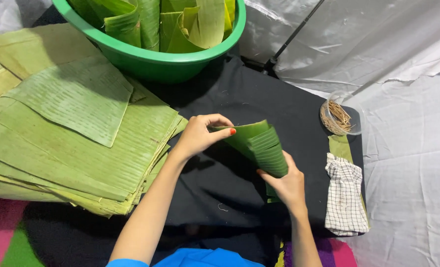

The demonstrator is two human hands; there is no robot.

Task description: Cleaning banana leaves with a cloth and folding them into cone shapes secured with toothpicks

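A green banana leaf piece (pixel 259 144) is rolled into a cone above the black cloth (pixel 259 99). My left hand (pixel 200 133) pinches the cone's upper left edge with thumb and fingers. My right hand (pixel 285 185) grips the cone's lower part from below and the right. Both hands hold the same leaf between them over the middle of the black surface.
A thick stack of flat banana leaf sheets (pixel 71 128) lies at the left. A green basin (pixel 155 62) with rolled leaves stands at the back. At the right are a clear bowl of thin sticks (pixel 340 117), a checked cloth (pixel 345 195) and a leaf strip (pixel 340 146).
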